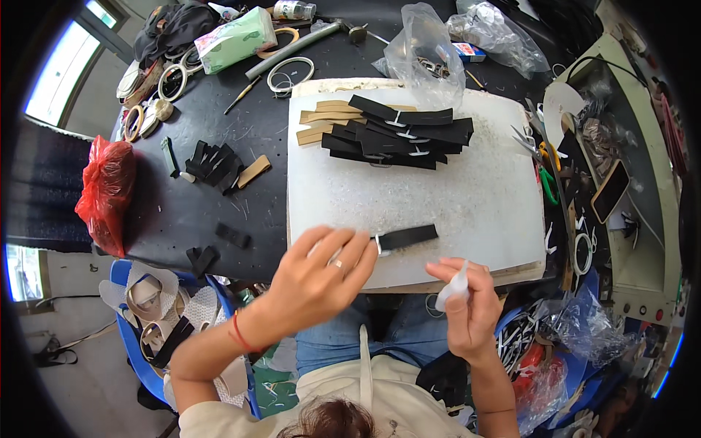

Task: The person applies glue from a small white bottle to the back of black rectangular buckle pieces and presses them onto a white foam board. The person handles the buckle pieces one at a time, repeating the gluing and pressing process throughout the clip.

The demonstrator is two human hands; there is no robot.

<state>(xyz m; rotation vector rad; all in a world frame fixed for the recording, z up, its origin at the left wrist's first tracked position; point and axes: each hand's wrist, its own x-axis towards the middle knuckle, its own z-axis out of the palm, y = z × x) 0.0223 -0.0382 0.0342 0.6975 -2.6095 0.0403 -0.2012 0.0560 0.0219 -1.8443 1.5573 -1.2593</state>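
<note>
My left hand (325, 270) bends over the left end of a short black strap (409, 236) on the white board (350, 197). Its fingers look closed on that end, which they cover; a small pale buckle or ring (379, 244) shows beside the fingertips. In my right hand (473, 314), near the board's front edge, is a small white squeeze bottle (456, 286), its thin nozzle pointing up. Farther back on the board lies a pile of black straps (409, 139) with pale metal loops, and tan strips (325, 117) stick out at its left.
Black and tan pieces (215, 164) lie on the dark table left of the board. A red plastic bag (108, 193) sits at the far left. Scissors (544, 150) rest along the board's right edge, and a clear bag (427, 51) stands at the back. A blue chair (139, 350) holds white pieces.
</note>
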